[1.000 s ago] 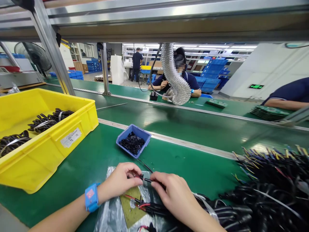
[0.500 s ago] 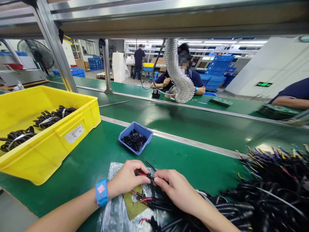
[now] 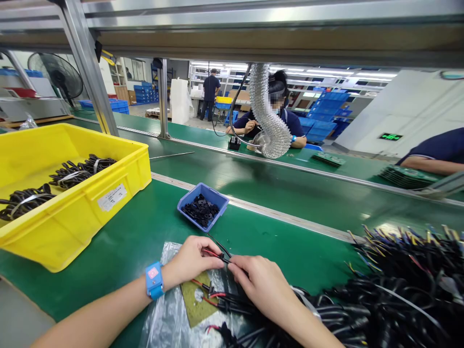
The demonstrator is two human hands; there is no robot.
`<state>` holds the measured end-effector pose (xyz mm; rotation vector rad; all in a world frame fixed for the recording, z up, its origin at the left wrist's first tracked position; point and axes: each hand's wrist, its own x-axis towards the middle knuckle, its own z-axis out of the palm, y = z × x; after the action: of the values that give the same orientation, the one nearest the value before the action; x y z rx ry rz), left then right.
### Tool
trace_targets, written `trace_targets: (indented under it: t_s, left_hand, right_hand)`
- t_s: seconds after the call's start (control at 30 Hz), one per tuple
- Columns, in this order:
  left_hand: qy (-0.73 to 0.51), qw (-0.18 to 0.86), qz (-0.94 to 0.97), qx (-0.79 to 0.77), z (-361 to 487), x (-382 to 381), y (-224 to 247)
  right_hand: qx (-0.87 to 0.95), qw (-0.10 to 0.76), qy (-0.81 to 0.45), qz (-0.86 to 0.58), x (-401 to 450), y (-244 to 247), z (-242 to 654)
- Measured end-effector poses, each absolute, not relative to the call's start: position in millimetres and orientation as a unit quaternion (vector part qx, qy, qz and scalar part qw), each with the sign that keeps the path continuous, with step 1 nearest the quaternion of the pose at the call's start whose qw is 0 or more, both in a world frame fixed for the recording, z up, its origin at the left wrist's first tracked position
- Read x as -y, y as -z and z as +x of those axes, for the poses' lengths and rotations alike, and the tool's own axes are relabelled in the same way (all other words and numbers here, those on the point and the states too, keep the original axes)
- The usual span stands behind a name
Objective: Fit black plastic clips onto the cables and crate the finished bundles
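My left hand, with a blue wristband, pinches a black cable where its red wire shows. Thumb and fingers of my right hand close on the same cable, just right of the left fingertips. Below the hands, more black cables with red ends lie over an olive-coloured pad and a clear plastic bag. Beyond the hands stands a small blue bin of small black parts.
A yellow crate with bundled cables stands at the left. A large heap of black cables fills the right side. Across the bench sit a person behind a silver duct and another at the far right; someone stands farther back.
Both hands have shifted slightly, the left one a little left and up, still on the cable. The camera view has moved slightly.
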<state>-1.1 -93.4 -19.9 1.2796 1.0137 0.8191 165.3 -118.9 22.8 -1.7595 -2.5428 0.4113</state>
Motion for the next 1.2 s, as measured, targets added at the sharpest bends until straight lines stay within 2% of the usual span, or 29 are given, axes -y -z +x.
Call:
trace_targets:
  t_s: [0.23,0.5,0.9,1.2]
  left_hand:
    - [-0.355,0.598,0.564,-0.445,2,96,25]
    - [-0.358,0.637,0.533,-0.428,7,102,21]
    - [-0.351,0.647,0.543,-0.404,0,97,27]
    - [-0.353,0.641,0.545,-0.409,-2,95,30]
  right_hand:
    - [0.835,0.017,-0.068,-0.546,121,-16,168]
    - [0.844,0.016,-0.031,-0.535,125,-14,166]
    - [0.825,0.015,-0.094,-0.558,121,-17,165]
    - [0.825,0.003,-0.096,-0.557,121,-17,164]
